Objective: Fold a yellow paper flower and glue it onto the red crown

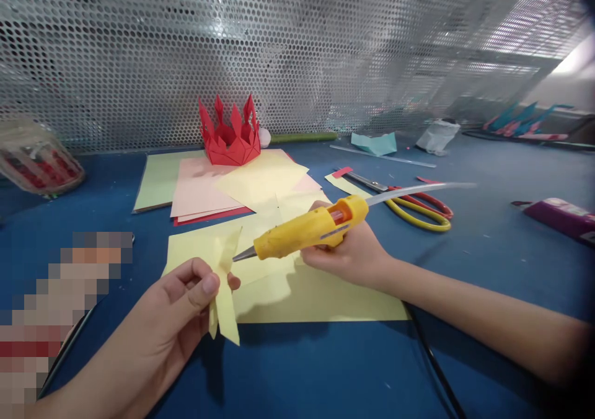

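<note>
The left hand (181,307) pinches a folded pale-yellow paper piece (225,282) above the blue desk (288,369); the right hand's grip (353,251) wraps a yellow plastic glue gun (307,227), nozzle at the paper. One red folded-paper crown (235,140) stands formed; the yellow piece looks unfinished.

Purple object (560,217) cut off; pixelated patch (60,307) unreadable

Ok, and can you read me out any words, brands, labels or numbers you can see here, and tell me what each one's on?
Nothing reads clearly.
Yellow glue gun, in the right hand: small dark marking on its side, too small to read.
Purple object at the right edge: pale marks, possibly lettering, too blurred to read.
Pixelated patch at left: any text there is hidden.
</note>
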A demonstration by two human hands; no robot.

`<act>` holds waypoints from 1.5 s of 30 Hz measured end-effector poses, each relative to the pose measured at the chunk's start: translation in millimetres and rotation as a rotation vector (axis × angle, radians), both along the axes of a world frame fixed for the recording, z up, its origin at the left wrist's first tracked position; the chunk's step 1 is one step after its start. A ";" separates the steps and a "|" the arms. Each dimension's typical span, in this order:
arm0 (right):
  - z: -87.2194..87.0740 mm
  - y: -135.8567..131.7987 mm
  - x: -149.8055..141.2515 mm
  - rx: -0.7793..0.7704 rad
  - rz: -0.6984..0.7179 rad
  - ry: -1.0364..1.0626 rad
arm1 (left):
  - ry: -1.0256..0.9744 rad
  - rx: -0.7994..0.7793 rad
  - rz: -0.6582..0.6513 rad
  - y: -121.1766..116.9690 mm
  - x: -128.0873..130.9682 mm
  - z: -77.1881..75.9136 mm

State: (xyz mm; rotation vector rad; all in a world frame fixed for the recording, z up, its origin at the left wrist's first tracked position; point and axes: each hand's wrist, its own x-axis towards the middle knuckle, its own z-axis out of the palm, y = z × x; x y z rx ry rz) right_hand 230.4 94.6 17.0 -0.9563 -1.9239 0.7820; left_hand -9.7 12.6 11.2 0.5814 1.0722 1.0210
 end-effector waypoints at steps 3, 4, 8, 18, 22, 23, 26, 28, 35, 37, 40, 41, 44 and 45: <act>-1.1 -2.2 0.3 0.014 0.033 -0.037 | -0.011 -0.003 -0.003 0.7 1.6 0.5; -1.7 -2.7 0.5 0.016 0.041 -0.050 | -0.020 -0.005 -0.004 1.0 2.1 0.9; -3.3 -2.8 0.4 0.021 0.062 -0.088 | -0.024 -0.010 -0.027 2.1 2.6 2.1; -5.2 0.1 1.4 0.031 -0.009 -0.105 | 0.025 -0.043 0.008 1.0 2.5 2.5; -6.0 1.2 1.7 0.041 -0.039 -0.106 | 0.009 -0.036 0.010 1.5 3.0 3.2; -6.2 1.9 1.7 0.044 -0.045 -0.105 | 0.002 -0.030 0.002 1.8 2.8 2.7; -6.9 3.7 1.8 0.052 -0.058 -0.105 | -0.011 -0.020 -0.021 2.4 1.6 0.9; -7.1 4.1 1.8 0.058 -0.060 -0.108 | -0.014 -0.023 -0.018 2.4 0.8 0.2; -7.3 0.4 2.6 0.099 0.012 -0.134 | -0.027 -0.016 -0.016 0.3 2.5 3.2; -8.4 -0.4 3.2 0.112 0.038 -0.141 | -0.009 -0.018 -0.013 0.2 3.4 4.0; -9.6 -0.7 3.4 0.130 0.050 -0.144 | 0.004 -0.021 0.008 1.3 4.3 4.4; -9.6 -0.6 3.1 0.137 0.045 -0.142 | 0.006 -0.020 0.011 1.8 4.4 4.5; -8.0 0.4 1.7 0.161 0.000 -0.122 | 0.012 -0.026 0.004 2.4 4.3 5.1; -7.1 0.8 1.1 0.168 -0.022 -0.113 | 0.010 -0.029 -0.003 2.2 4.0 5.3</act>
